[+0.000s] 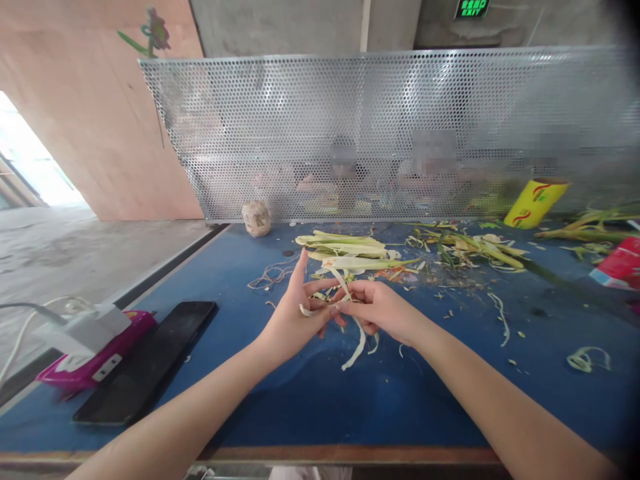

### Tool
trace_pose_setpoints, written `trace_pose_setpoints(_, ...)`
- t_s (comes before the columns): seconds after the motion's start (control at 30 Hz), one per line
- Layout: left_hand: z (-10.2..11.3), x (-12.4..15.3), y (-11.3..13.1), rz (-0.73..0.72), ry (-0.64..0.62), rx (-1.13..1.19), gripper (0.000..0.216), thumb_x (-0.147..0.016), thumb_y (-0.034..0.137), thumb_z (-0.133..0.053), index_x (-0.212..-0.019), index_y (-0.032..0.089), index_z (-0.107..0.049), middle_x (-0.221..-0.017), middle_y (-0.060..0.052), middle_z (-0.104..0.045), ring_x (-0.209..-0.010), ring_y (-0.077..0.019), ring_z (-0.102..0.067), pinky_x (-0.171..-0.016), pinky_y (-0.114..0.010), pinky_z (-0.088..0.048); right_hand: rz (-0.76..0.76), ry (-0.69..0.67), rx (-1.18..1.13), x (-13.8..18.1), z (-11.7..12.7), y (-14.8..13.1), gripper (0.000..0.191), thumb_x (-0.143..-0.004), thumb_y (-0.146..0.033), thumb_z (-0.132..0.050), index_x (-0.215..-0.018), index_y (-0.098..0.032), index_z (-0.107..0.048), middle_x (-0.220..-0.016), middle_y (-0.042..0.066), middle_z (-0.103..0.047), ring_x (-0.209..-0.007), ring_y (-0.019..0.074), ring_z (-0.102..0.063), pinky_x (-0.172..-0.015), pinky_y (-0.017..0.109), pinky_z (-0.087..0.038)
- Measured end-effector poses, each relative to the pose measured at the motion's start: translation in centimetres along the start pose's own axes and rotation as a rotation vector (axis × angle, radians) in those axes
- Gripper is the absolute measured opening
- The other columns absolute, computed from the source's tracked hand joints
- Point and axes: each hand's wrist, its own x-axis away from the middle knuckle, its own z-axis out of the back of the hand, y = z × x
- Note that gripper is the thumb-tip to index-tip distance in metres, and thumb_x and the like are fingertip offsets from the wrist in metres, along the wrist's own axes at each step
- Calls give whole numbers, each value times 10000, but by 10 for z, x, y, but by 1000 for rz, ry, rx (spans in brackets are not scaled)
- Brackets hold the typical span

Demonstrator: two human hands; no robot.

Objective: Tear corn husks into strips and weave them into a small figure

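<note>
My left hand (303, 308) and my right hand (373, 303) meet above the blue table, fingertips pressed together. Between them they pinch pale plant strips (356, 350), whose thin ends curl out below and above the fingers. The left thumb sticks up, while its other fingers close on the strips. The exact crossing of the strips is hidden by the fingers. Just beyond my hands lies a pile of pale green stalk pieces (345, 245). Near the left hand is a loose tangle of thin string (273, 275).
A black phone (150, 360) and a magenta power strip (105, 363) with plugs lie at left. A pale roll (257, 218) and a yellow tube (536, 203) stand near the perforated metal screen (300, 133). Plant scraps (470, 247) and a red packet (620, 263) are at right.
</note>
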Motion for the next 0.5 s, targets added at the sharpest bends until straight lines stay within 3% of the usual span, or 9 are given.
trace_pose_setpoints(0.13, 0, 0, 2, 38, -2, 14, 1046, -667, 138, -659, -1359, 344, 99, -1252, -191, -461, -628, -189, -656, -354, -198, -459, 34, -7, -23, -1, 0, 2, 190, -750, -339, -595, -824, -165, -586, -442, -94, -380, -346, 30, -286, -355, 173, -236)
trace_pose_setpoints(0.3, 0, 0, 6, 89, -20, 83, 1090, -641, 112, -676, -1355, 349, 114, -1306, -203, -415, -692, -245, -669, -327, -202, -479, 51, 8, -90, -5, 4, 4, 213, -736, -358, -609, -712, -154, -557, -469, -79, -405, -365, 25, -304, -356, 169, -228)
trace_pose_setpoints(0.5, 0, 2, 9, 103, -41, 157, 1086, -644, 99, -668, -1350, 364, 113, -1355, -188, -360, -719, -248, -672, -323, -189, -485, 53, 103, -175, -4, 12, -1, 225, -695, -357, -657, -696, -152, -563, -457, -89, -365, -366, 16, -247, -352, 171, -207)
